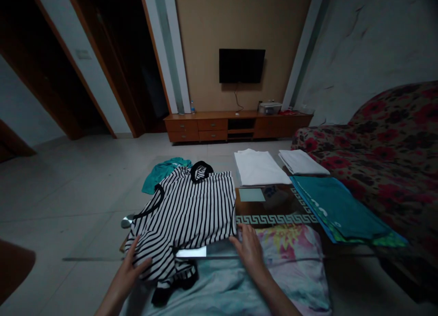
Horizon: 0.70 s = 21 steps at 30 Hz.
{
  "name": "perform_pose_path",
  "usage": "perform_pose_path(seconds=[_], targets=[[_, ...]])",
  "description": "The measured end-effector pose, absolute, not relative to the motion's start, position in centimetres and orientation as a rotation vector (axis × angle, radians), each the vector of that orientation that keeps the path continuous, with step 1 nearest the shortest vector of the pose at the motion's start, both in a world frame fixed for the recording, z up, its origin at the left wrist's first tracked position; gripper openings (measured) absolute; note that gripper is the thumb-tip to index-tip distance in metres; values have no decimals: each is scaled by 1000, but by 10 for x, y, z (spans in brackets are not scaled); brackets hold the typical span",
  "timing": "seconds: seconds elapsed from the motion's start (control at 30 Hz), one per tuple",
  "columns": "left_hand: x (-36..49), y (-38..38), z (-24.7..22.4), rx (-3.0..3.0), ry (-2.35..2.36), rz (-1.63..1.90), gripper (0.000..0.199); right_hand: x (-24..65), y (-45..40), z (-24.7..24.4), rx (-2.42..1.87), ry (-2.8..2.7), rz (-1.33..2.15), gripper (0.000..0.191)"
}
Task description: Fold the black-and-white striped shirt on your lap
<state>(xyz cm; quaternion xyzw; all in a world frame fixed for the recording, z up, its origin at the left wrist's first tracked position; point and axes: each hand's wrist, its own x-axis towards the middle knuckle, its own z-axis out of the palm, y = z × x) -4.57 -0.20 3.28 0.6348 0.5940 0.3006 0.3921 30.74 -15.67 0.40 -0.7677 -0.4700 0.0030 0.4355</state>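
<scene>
A black-and-white striped shirt with black neck and sleeve trim lies spread over the near end of a glass-topped table. My left hand rests on the shirt's lower left part, fingers apart and flat on the fabric. My right hand sits at the shirt's right edge, fingers spread, touching the cloth and the table edge. Neither hand visibly grips anything. Part of the shirt hangs over the table's near edge.
A teal garment lies beyond the shirt on the floor side. Folded white cloths and a teal bag sit on the table. A tie-dye cushion lies below the glass. A red floral sofa runs along the right.
</scene>
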Motion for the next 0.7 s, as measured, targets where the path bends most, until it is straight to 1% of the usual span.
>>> perform_pose_path(seconds=[0.07,0.1,0.2,0.27,0.33,0.43,0.5,0.57,0.63,0.7], targets=[[-39,-14,42,1587,1448,730,75,309,-152,6,-1902,-1146,23,13],[-36,-20,50,1527,1422,719,68,313,-149,8,-1873,-1135,59,10],[-32,-33,82,1194,1352,688,51,334,-143,13,-1740,-961,252,17],[-33,-42,99,1009,1297,650,51,352,-145,15,-1648,-777,404,25],[-35,-52,104,972,1253,549,53,367,-152,15,-1586,-687,535,32],[-39,-63,89,1094,1250,322,54,378,-170,11,-1594,-812,638,35],[-44,-63,74,1259,1336,274,51,380,-182,6,-1673,-976,601,40],[-50,-54,63,1525,1492,400,43,382,-191,0,-1780,-1106,494,44],[-54,-39,58,1844,1642,606,35,385,-196,-7,-1874,-1155,378,41],[-54,-21,58,2103,1719,740,36,389,-196,-12,-1941,-1144,292,37]])
